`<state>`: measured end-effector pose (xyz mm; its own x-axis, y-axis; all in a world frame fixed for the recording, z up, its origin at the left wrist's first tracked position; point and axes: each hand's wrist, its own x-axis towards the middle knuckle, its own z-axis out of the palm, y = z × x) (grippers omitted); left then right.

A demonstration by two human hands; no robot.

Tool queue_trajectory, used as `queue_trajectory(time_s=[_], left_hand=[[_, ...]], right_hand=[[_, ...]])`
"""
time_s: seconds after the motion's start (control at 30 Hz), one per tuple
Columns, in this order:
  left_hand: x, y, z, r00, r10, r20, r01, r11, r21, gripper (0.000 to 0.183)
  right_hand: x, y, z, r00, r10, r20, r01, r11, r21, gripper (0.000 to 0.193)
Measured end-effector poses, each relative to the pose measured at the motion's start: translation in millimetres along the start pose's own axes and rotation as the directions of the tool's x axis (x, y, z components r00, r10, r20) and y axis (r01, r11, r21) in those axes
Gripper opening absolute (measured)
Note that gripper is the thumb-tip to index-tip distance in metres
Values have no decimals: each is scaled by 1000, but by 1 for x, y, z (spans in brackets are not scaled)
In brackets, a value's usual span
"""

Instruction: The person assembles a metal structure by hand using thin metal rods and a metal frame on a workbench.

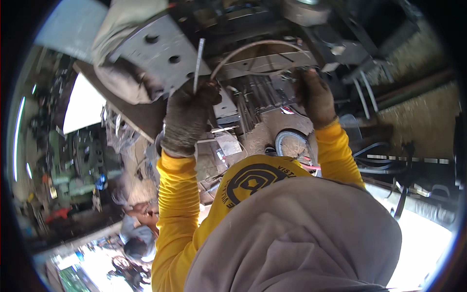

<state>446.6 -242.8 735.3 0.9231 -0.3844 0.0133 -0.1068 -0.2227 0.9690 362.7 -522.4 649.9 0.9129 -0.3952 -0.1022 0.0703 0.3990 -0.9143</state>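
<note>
My left hand (188, 114), in a grey-brown knit glove, is closed with a thin pale metal rod (198, 63) standing up out of it. Beside its fingertips one end of a curved brown rod or hose (258, 45) begins and arches over to the right; whether the hand also grips it I cannot tell. My right hand (316, 95), gloved in dark cloth, has its fingers curled near the arch's other end, and whatever they hold is hidden. Between the hands several dark metal bars (260, 95) lie side by side.
A grey steel plate with holes (163, 51) slants at the upper left, with grey cloth (119, 80) draped beside it. Below the bars is a wheel-like ring (292, 143). Another person (138, 233) is at the lower left. Cables (374, 163) hang at the right.
</note>
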Motion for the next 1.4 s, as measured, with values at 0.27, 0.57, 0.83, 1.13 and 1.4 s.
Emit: queue_trajectory(time_s=[0.27, 0.57, 0.83, 1.13, 1.4], left_hand=[[-97, -2, -97, 921, -257, -292, 233, 966, -115, 32], [-230, -83, -152, 696, -411, -589, 314, 911, -266, 28], [-212, -142, -165, 619, -476, -625, 450, 867, -215, 27], [-176, -223, -186, 913, 207, -351, 251, 393, 885, 16], [-200, -191, -210, 928, 176, -328, 236, 402, 884, 16]], right_hand=[[15, 57, 33, 975, 129, 180, -120, 991, -64, 36], [-2, 116, 46, 879, 351, 323, -227, 904, -363, 27], [-7, 133, 48, 873, 403, 273, -217, 824, -523, 26], [-22, 144, 41, 893, 400, 204, -231, 799, -555, 23], [-41, 148, 48, 878, 423, 226, -245, 800, -547, 24]])
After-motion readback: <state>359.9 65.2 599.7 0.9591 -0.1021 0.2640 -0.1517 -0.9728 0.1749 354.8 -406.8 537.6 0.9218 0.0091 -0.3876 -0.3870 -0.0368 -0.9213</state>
